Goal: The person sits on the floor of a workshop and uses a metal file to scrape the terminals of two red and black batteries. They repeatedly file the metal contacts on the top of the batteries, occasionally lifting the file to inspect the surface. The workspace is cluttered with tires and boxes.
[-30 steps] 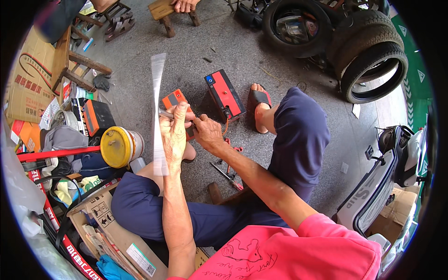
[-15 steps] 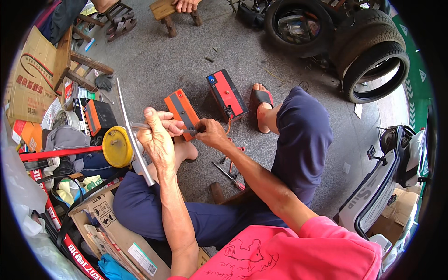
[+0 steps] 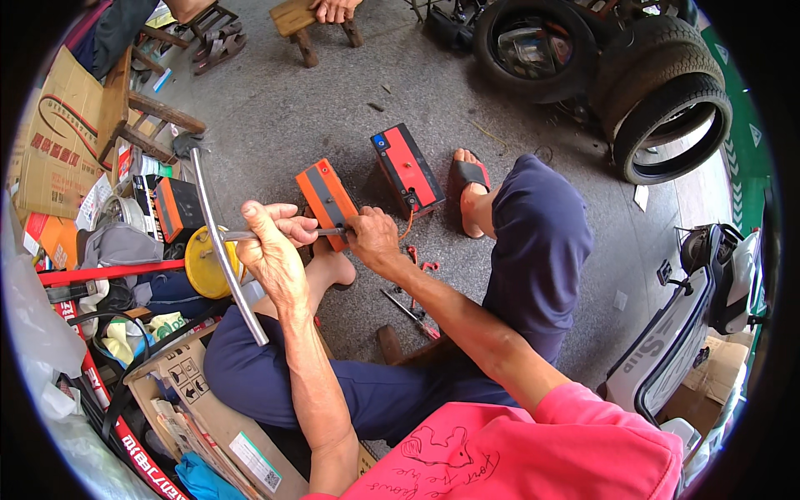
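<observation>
A T-shaped metal bar tool, like a T-handle wrench (image 3: 209, 212), is held level between my two hands. My left hand (image 3: 278, 254) has its thumb and fingers around the shaft close to the long crossbar, which slants past it on the left. The fingers of my right hand (image 3: 374, 239) are closed about the other end of the shaft and hide that tip. Just beyond the hands stands an orange battery (image 3: 323, 196) with a grey stripe. To its right is a red and black battery (image 3: 407, 171), with a thin orange wire at its near corner.
Red-handled tools (image 3: 414, 315) lie on the floor between my legs. On the left are a yellow round lid (image 3: 206, 264), an orange-black battery (image 3: 178, 208) and an open cardboard box (image 3: 212, 400). Tires (image 3: 671, 129) are stacked far right. Another person's hand (image 3: 336, 10) rests on a wooden stool (image 3: 293, 18).
The crossbar has swung: its near end has moved left and toward me, its far end left. The shaft now shows more plainly between my hands. My left hand has shifted slightly left.
</observation>
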Demonstrator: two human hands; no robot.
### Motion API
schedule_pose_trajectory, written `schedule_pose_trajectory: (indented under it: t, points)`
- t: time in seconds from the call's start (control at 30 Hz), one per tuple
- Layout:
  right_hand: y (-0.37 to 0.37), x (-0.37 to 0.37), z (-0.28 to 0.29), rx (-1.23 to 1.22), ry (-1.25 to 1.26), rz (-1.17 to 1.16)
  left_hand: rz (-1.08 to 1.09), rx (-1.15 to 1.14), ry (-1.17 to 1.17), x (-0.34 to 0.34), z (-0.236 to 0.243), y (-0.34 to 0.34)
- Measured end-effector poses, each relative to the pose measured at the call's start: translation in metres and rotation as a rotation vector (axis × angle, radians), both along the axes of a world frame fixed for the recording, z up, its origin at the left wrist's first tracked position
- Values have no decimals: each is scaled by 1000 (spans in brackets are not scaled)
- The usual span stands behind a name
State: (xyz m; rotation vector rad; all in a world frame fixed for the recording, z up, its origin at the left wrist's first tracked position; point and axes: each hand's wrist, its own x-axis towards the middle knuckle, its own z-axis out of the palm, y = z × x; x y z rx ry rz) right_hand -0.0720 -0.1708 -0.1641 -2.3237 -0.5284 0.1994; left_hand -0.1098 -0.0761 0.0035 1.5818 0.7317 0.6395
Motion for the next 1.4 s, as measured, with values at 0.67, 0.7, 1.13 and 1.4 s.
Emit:
schedule_pose_trajectory:
  t: [0.67, 0.7, 1.13, 1.4]
  points:
    - [1, 4, -10, 32, -93, 122, 96, -45, -57, 5, 5, 3]
    - [2, 5, -11, 38, -91, 118, 112, -58, -63, 6, 5, 2]
    - [15, 2, 12, -11, -42, 46, 122, -110, -164, -2, 10, 5]
    - [7, 7, 8, 2, 78, 72, 64, 6, -199, -7, -1, 3]
